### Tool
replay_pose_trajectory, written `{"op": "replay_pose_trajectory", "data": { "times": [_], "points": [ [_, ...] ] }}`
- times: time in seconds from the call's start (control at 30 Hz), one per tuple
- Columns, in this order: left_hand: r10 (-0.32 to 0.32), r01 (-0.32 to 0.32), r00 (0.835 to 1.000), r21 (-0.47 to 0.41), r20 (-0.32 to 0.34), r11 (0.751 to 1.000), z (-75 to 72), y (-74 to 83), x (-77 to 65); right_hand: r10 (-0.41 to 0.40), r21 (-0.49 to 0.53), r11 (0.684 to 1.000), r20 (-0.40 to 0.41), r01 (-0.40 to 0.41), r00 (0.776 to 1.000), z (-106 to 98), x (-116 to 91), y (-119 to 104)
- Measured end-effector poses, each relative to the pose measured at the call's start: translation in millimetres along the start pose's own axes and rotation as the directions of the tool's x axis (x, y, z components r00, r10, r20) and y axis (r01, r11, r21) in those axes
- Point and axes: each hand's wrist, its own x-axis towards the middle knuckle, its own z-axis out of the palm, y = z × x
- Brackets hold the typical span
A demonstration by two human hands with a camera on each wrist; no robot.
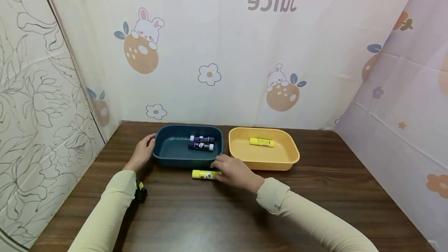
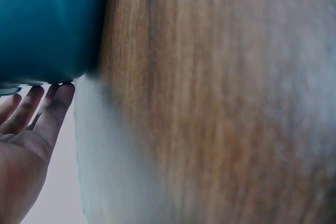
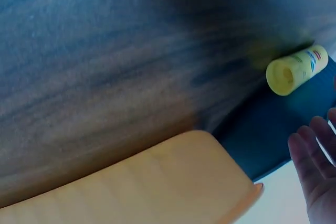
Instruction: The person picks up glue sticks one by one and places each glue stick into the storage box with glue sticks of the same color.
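My left hand (image 1: 142,151) rests against the left end of a dark teal tray (image 1: 171,162), its fingertips touching the wall in the left wrist view. Inside that tray lie two dark blue glue sticks (image 1: 201,146) with white ends. At the tray's front right corner is my right hand (image 1: 235,171), fingers extended. A yellow glue stick (image 1: 203,174) lies on the table in front of the tray, its right end overlapped by my right hand in the head view. The right wrist view shows the fingers apart from this yellow glue stick (image 3: 297,70), close to the teal wall.
To the right of the teal tray stands a yellow tray (image 1: 287,158) with another yellow glue stick (image 1: 261,142) in it. Both are near the back edge of the dark wooden table (image 1: 196,221). Printed curtains (image 1: 217,49) hang behind and at the sides.
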Motion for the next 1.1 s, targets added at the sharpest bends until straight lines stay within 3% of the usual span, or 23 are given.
{"op": "replay_pose_trajectory", "data": {
  "times": [0.53,0.77,1.1],
  "points": [
    [-0.029,0.029,1.0,-0.02,-0.003,0.999,2.9,-2.5,-3.3,0.127,-0.028,0.992,0.108,-0.124,0.986,27,2,-7],
    [-0.033,0.033,0.999,-0.018,0.002,0.999,3.4,0.1,-4.1,0.144,-0.072,0.988,0.105,-0.137,0.984,32,6,-8],
    [-0.016,0.016,1.0,-0.011,-0.014,1.0,4.6,0.0,0.0,0.142,-0.04,0.99,0.097,-0.138,0.985,33,7,-10]
  ]
}}
